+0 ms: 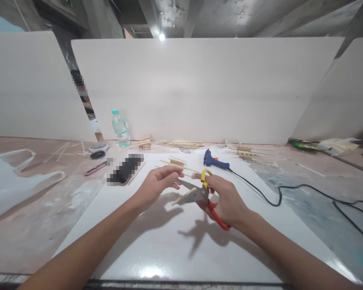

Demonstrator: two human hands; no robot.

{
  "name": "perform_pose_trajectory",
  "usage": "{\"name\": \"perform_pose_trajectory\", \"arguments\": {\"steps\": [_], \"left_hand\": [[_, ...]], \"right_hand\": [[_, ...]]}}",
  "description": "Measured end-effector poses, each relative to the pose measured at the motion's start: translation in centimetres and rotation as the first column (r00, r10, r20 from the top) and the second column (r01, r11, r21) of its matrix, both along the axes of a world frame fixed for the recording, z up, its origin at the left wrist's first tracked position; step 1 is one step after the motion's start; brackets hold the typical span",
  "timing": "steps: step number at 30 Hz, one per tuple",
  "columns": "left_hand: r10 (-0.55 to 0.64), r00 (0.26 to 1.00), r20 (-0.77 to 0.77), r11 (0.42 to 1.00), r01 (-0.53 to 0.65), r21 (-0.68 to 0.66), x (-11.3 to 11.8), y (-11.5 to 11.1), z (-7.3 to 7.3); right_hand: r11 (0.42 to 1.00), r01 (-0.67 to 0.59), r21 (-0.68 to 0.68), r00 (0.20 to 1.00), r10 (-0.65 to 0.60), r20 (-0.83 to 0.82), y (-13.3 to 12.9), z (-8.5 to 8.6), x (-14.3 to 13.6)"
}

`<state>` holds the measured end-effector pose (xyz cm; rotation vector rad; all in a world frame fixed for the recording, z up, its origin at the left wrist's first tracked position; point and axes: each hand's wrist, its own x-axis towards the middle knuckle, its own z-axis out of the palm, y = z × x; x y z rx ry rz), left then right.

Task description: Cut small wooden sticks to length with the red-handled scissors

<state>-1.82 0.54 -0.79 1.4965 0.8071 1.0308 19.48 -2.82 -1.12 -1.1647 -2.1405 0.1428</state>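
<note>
My right hand (pixel 225 197) grips scissors (pixel 203 192) with one yellow and one red handle loop. Their blades are spread apart and point left. A short wooden stick (pixel 184 196) lies along the lower blade. Beside the upper blade tip is my left hand (pixel 163 181), its fingers curled with the tips close together; whatever they hold is too small to make out. Just behind the hands, a small assembly of thin wooden sticks (pixel 177 162) rests on the white sheet (pixel 133 249).
A blue glue gun (pixel 214 160) with a black cord lies behind my right hand. Left are a water bottle (pixel 120 129), a blurred dark object (pixel 125 169) and a white bag (pixel 15 177). Sticks (pixel 178 143) and small wooden models line the white partition (pixel 199 88).
</note>
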Motion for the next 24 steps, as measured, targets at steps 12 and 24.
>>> {"name": "perform_pose_trajectory", "arguments": {"steps": [12,24], "left_hand": [[0.066,0.951,-0.301,0.971,0.008,0.239,0.8,-0.9,0.3],[0.370,0.600,-0.709,0.891,-0.014,0.454,-1.8,1.4,-1.1]], "right_hand": [[0.974,-0.222,0.054,0.970,0.214,0.114,-0.8,-0.5,-0.7],[0.885,-0.341,0.316,0.940,0.333,0.079,-0.5,-0.4,-0.4]]}}
